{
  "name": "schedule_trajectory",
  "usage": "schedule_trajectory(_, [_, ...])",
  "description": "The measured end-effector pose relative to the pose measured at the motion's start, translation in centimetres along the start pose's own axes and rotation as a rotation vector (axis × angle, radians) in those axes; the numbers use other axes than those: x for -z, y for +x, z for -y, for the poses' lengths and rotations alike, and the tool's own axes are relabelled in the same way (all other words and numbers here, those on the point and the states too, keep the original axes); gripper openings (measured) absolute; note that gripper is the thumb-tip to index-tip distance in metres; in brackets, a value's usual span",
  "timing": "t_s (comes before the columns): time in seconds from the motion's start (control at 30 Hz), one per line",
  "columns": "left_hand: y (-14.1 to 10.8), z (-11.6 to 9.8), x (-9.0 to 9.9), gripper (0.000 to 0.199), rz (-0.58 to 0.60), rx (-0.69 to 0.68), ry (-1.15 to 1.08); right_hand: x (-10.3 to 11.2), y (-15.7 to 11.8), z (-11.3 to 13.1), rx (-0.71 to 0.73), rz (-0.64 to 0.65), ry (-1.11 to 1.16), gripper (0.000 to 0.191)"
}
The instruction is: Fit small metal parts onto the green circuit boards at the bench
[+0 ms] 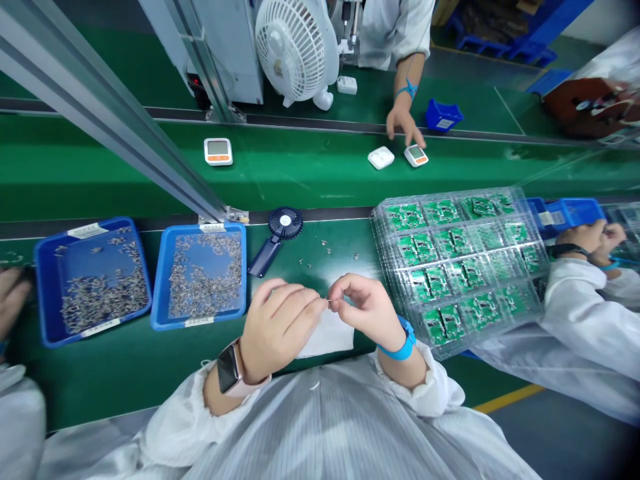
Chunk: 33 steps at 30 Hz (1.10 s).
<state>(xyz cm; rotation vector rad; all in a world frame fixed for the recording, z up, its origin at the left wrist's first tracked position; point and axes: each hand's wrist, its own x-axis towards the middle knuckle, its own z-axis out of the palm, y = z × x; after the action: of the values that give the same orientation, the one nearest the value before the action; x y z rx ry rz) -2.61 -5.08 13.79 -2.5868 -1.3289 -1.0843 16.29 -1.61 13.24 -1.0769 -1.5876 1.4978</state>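
My left hand [280,328], with a smartwatch on its wrist, and my right hand [361,308], with a blue wristband, meet above the green bench mat. Their fingertips pinch a tiny metal part [329,303] between them. Below the hands lies a white paper sheet [327,337]. Several loose small metal parts [325,247] are scattered on the mat just beyond them. A clear plastic tray of green circuit boards [457,267] lies close to my right hand. Two blue bins of small metal parts stand to the left of my left hand.
The nearer blue bin [200,277] and the farther one [93,280] hold heaps of metal parts. A small navy handheld fan [280,233] lies beyond them. Co-workers' hands [585,240] work at right; another [405,127] touches a white device on the green conveyor belt [300,173].
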Motion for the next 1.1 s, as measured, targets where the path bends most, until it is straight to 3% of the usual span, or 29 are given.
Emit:
schedule_trajectory(0.13, [-0.3, -0.1, -0.6, 0.012, 0.04, 0.199, -0.189, 0.0, -0.1, -0.2, 0.066, 0.002, -0.044, 0.01])
schedule_trajectory(0.27, [-0.3, -0.4, -0.6, 0.006, 0.032, 0.347, -0.262, -0.5, -0.6, -0.1, 0.319, -0.082, -0.339, 0.015])
schedule_trajectory(0.57, [-0.2, -0.8, -0.8, 0.008, 0.015, 0.423, -0.316, -0.4, -1.0, -0.6, 0.648, -0.086, -0.751, 0.021])
schedule_trajectory(0.93, [-0.3, -1.5, -1.2, 0.008, 0.019, 0.514, -0.491, 0.1, -0.8, -1.0, 0.689, -0.042, -0.708, 0.023])
schedule_trajectory(1.1, [-0.5, -1.8, -1.6, 0.007, 0.022, 0.5, -0.454, 0.4, -0.8, -1.3, 0.684, -0.067, -0.723, 0.023])
